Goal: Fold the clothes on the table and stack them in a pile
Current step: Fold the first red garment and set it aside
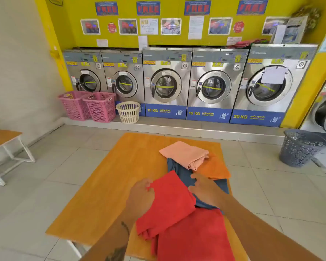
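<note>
— Blue panels under the steel front-loading washing machines (166, 81): any writing readable?
— Yes: "15 KG" twice, "20 KG" on the right one. Above, on the yellow wall (177, 37), four blue posters (148, 8) with red "FREE". Smaller notices too blurred to read.

— And on the orange wooden table top (102, 185), where is free room?
— Left half fully bare, up to the left and far edges. All clothes on the right half. Near the far right corner, a folded pale pink cloth (184, 153), lying on a folded orange cloth (215, 169) and over the top of a grey-blue garment (183, 176). Closer, a red folded cloth (169, 202) lying partly over the grey-blue one, and a second red cloth (194, 236) spread at the near edge, partly under the first.

— Around the table?
— Grey tiled floor, open on left and right. Two pink plastic baskets (88, 105) and a cream round basket (128, 112) by the machines, a grey openwork basket (299, 147) at far right, a wooden bench with white legs (4, 147) at far left.

— Grip of the left hand (141, 196)?
— Fingers curled closed around the left edge of the red folded cloth, pinching it.

— And the right hand (205, 189)?
— Flat, fingers extended and only slightly apart, resting on the grey-blue garment just beside the right edge of the red folded cloth. Holding nothing, only pressing.
</note>
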Tool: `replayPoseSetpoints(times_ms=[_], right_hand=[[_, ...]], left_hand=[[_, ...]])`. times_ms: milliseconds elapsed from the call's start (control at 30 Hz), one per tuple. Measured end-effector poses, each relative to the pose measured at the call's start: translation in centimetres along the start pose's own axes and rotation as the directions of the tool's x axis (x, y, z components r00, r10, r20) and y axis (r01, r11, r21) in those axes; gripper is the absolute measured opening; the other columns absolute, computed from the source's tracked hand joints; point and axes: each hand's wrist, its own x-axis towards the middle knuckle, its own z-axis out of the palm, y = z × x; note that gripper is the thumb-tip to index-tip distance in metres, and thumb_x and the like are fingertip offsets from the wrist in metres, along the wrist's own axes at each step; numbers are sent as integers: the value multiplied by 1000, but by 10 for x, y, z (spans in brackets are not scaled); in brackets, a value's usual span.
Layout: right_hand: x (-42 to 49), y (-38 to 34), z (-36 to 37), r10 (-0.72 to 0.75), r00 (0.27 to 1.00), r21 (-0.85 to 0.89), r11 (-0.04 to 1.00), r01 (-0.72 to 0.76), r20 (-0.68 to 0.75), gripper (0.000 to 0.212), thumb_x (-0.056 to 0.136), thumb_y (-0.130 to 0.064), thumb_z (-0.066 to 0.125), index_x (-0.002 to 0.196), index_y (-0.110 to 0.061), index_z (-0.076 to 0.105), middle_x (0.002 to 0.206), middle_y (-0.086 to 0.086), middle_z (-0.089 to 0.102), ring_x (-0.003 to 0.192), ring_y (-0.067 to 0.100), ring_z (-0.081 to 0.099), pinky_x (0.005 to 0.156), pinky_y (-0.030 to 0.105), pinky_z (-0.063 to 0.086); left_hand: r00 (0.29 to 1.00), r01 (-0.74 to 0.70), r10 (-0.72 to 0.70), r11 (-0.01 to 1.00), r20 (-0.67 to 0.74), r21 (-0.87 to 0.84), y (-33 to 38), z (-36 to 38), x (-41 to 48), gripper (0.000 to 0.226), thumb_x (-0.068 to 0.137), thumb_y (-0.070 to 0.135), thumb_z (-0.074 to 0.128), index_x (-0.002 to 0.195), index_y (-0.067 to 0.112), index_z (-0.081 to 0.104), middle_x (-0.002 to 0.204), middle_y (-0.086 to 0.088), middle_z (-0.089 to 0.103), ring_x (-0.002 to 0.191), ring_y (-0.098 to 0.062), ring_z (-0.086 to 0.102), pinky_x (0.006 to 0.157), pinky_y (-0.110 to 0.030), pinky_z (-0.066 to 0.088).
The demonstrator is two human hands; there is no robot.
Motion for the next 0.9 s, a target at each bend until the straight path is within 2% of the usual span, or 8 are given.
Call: replayPoseSetpoints(times_ms=[100, 233, 300, 400, 533, 667, 800, 900], right_hand=[[13, 9, 15, 103, 994, -3, 995, -103, 31, 66, 93, -27, 59, 151, -19, 30, 127, 9, 49, 108, 15, 49, 85, 28, 43], [40, 9, 29, 160, 987, -6, 987, -160, 1, 67, 94, -26, 58, 153, -19, 27, 154, 9, 35, 130, 22, 46, 92, 27, 39], [55, 7, 36, 199, 980, -26, 980, -199, -21, 69, 94, -28, 57, 154, -19, 24, 153, 9, 37, 132, 23, 46, 91, 27, 39], [75, 5, 44, 244, 969, -71, 967, -246, -32, 73, 92, -33, 58, 154, -19, 23, 129, 4, 48, 110, 17, 55, 81, 27, 42], [92, 3, 54, 304, 951, -108, 945, -308, -51, 80, 87, -42, 61, 154, -27, 21, 146, 6, 46, 127, 24, 51, 92, 31, 42], [94, -3, 64, 260, 962, -111, 957, -268, -85, 76, 85, -35, 65, 151, -33, 28, 140, -3, 51, 118, 17, 54, 89, 26, 40], [94, -6, 69, 237, 970, -62, 969, -241, -58, 81, 82, -21, 68, 149, -38, 26, 129, -8, 54, 104, 9, 56, 86, 23, 43], [96, -9, 70, 222, 975, -22, 975, -222, 3, 83, 82, -16, 67, 147, -46, 25, 126, -11, 53, 102, 4, 57, 85, 22, 48]], left_hand=[[999, 33, -33, 999, 0, 36, -25, 7, 17, 38, 93, 11, 49, 129, 22, 57, 132, 1, 55, 108, -9, 52, 96, -26, 41], [999, 6, -10, 996, 38, 93, -60, 7, 51, 40, 90, 12, 52, 128, 24, 57, 132, 0, 48, 107, -13, 54, 100, -32, 44], [998, -4, -4, 992, 67, 128, -73, 1, 70, 42, 89, 14, 53, 130, 25, 56, 130, 3, 42, 107, -14, 54, 98, -31, 46], [984, -8, -29, 979, 176, 205, -95, -6, 97, 49, 86, 25, 53, 134, 35, 49, 135, 5, 34, 109, -22, 56, 90, -39, 53], [930, -109, -43, 916, 364, 386, -114, -3, 119, 68, 84, 39, 47, 149, 35, 26, 149, 1, 26, 127, -27, 44, 104, -44, 43], [906, -271, 43, 824, 422, 498, -115, -1, 125, 74, 85, 40, 44, 152, 37, 14, 143, 5, 34, 129, -24, 35, 109, -42, 34], [857, -247, 40, 907, 513, 342, -105, -3, 133, 77, 81, 24, 50, 150, 44, 20, 130, 5, 44, 119, -20, 48, 101, -34, 42], [825, -51, -31, 990, 565, 130, -98, -8, 140, 81, 81, 6, 50, 150, 42, 26, 136, 7, 48, 94, -7, 62, 74, -18, 48]])
